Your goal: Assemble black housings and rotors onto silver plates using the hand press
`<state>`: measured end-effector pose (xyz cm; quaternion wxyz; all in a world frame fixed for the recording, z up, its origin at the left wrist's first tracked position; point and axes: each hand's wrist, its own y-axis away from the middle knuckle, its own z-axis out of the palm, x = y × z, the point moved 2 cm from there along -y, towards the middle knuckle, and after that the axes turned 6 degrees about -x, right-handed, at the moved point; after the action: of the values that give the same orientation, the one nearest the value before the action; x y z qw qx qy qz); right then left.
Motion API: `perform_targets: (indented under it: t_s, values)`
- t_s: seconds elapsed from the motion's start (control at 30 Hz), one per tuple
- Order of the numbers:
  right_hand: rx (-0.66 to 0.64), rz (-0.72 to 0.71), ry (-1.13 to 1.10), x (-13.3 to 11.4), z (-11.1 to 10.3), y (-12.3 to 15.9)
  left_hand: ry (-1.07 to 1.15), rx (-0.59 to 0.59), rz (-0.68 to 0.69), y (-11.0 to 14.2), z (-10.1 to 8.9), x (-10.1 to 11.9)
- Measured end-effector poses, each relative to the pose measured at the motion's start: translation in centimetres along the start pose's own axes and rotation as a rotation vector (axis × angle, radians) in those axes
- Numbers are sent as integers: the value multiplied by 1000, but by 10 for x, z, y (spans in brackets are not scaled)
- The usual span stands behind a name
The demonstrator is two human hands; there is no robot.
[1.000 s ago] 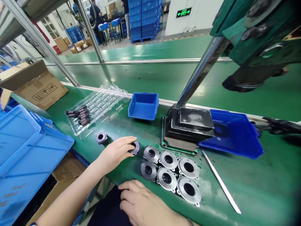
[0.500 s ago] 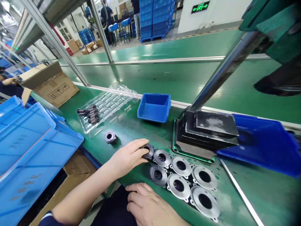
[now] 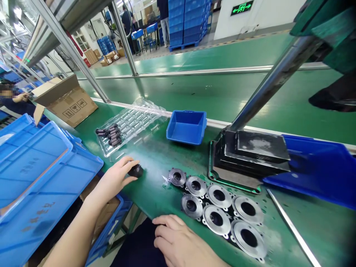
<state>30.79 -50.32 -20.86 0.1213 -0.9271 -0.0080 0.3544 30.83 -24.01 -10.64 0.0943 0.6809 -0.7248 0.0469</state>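
Observation:
My left hand (image 3: 116, 178) is closed around a small dark cylindrical housing (image 3: 136, 170) on the green bench, thumb on the near side and fingers on the far side; the hand covers part of it. My right hand (image 3: 180, 239) lies at the bench's front edge with its fingers loosely extended, holding nothing. Beyond it, two rows of round metal housings (image 3: 215, 219) stand upright, their flanged rings and dark bores facing up. At the left end of the far row is a smaller dark-faced housing (image 3: 177, 177).
A clear plastic tray (image 3: 133, 124) holds several dark shafts (image 3: 112, 135). Behind stands a blue bin (image 3: 186, 128). At right are a black machine base with a post (image 3: 258, 146), a blue tray (image 3: 314, 167) and a metal strip (image 3: 292, 226). Blue crates (image 3: 36, 178) and a carton (image 3: 68, 104) sit left.
My left hand has left the housing at the end of the far row and moved left, taking hold of the separate dark housing. My right hand stays in place.

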Motion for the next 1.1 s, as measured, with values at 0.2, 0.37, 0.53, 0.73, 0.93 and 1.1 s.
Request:
perform_targets:
  t_s: [0.2, 0.37, 0.53, 0.73, 0.93, 1.1]
  values:
    - [-10, 12, -7, -3, -6, 1, 363, 44, -90, 4, 7, 9]
    - [-29, 8, 9, -1, -1, 0, 917, 224, -35, 10, 9, 24]
    - [-56, 8, 8, 2, 3, 0, 1070, 264, 69, 9, 11, 42]
    - [-83, 15, 5, 1, 4, 1, 1096, 241, 73, 6, 12, 46]
    - [-77, 25, -2, -2, 0, 2, 1014, 221, -16, 14, 13, 48]
    - [-95, 51, -24, -5, -11, 0, 720, 195, -142, 22, 15, 52]
